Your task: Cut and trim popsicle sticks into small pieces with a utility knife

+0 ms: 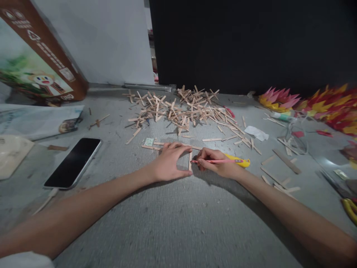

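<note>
My left hand (170, 162) rests on the grey surface, thumb and forefinger pinching a short upright wooden stick (190, 162) at its two ends. My right hand (216, 163) is closed round a pink pen (223, 161), whose tip touches that stick. A yellow cutter (242, 161) lies just behind my right hand. Two longer sticks (152, 146) lie flat just beyond my left hand. A big pile of glued stick crosses (181, 108) spreads across the back of the surface.
A black phone (73, 162) lies at the left, near a brown printed carton (39, 56) and a printed sheet (36, 121). Loose sticks (281, 163), white paper (256, 133), and red-yellow paper flowers (329, 106) fill the right. Yellow-handled scissors (350, 208) sit at the right edge.
</note>
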Action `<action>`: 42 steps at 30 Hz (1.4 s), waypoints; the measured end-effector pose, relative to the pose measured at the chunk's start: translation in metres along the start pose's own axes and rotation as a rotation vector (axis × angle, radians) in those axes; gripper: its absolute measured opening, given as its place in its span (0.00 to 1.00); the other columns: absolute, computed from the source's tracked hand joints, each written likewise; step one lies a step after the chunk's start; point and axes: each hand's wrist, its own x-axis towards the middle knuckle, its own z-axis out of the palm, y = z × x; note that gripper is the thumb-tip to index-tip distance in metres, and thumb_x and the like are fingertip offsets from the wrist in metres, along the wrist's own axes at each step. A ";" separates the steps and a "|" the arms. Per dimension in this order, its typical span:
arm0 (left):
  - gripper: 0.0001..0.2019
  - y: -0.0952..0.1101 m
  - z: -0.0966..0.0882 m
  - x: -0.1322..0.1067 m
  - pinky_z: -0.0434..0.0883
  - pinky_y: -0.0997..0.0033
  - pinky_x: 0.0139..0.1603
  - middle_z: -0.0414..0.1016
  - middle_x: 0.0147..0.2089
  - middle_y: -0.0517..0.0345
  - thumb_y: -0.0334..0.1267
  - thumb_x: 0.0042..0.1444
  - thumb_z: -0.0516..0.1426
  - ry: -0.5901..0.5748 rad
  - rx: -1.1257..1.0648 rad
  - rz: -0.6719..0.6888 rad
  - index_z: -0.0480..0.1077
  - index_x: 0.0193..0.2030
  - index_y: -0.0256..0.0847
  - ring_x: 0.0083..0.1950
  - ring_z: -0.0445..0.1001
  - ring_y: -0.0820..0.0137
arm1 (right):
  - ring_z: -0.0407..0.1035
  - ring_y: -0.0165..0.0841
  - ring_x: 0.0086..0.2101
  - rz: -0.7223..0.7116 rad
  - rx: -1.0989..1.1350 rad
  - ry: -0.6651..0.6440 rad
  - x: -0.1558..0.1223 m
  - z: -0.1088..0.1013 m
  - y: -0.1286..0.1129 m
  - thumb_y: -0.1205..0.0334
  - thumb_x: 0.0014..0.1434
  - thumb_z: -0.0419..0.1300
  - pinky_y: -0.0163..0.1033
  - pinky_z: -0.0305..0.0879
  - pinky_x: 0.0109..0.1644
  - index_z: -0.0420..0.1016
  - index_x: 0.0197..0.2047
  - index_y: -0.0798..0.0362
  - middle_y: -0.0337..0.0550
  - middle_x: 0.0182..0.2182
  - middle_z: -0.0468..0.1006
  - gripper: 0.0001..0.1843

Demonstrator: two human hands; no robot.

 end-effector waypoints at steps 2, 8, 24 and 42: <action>0.42 0.000 0.000 0.000 0.54 0.41 0.74 0.71 0.71 0.45 0.57 0.54 0.70 0.005 -0.009 -0.015 0.63 0.71 0.47 0.74 0.63 0.47 | 0.74 0.32 0.32 0.000 -0.005 0.007 0.000 0.000 -0.001 0.45 0.70 0.62 0.39 0.69 0.37 0.69 0.38 0.50 0.42 0.32 0.80 0.18; 0.44 0.000 0.002 0.000 0.52 0.41 0.75 0.71 0.71 0.46 0.56 0.54 0.71 0.019 -0.018 -0.021 0.60 0.73 0.47 0.74 0.63 0.48 | 0.73 0.31 0.32 -0.003 -0.033 0.001 0.000 -0.001 -0.002 0.46 0.71 0.61 0.38 0.68 0.37 0.68 0.38 0.50 0.41 0.31 0.79 0.17; 0.43 0.002 0.000 0.000 0.53 0.41 0.75 0.69 0.72 0.44 0.57 0.54 0.70 0.015 -0.014 -0.028 0.61 0.73 0.47 0.74 0.63 0.47 | 0.74 0.32 0.32 -0.020 -0.016 -0.013 0.001 -0.002 0.002 0.46 0.72 0.60 0.39 0.69 0.37 0.68 0.38 0.49 0.40 0.32 0.79 0.17; 0.43 0.003 0.000 -0.001 0.55 0.41 0.75 0.69 0.72 0.43 0.57 0.53 0.71 0.027 -0.024 -0.040 0.63 0.72 0.48 0.74 0.63 0.46 | 0.74 0.32 0.32 -0.020 0.001 -0.030 0.003 -0.002 0.004 0.47 0.71 0.61 0.38 0.69 0.36 0.68 0.38 0.50 0.41 0.32 0.80 0.16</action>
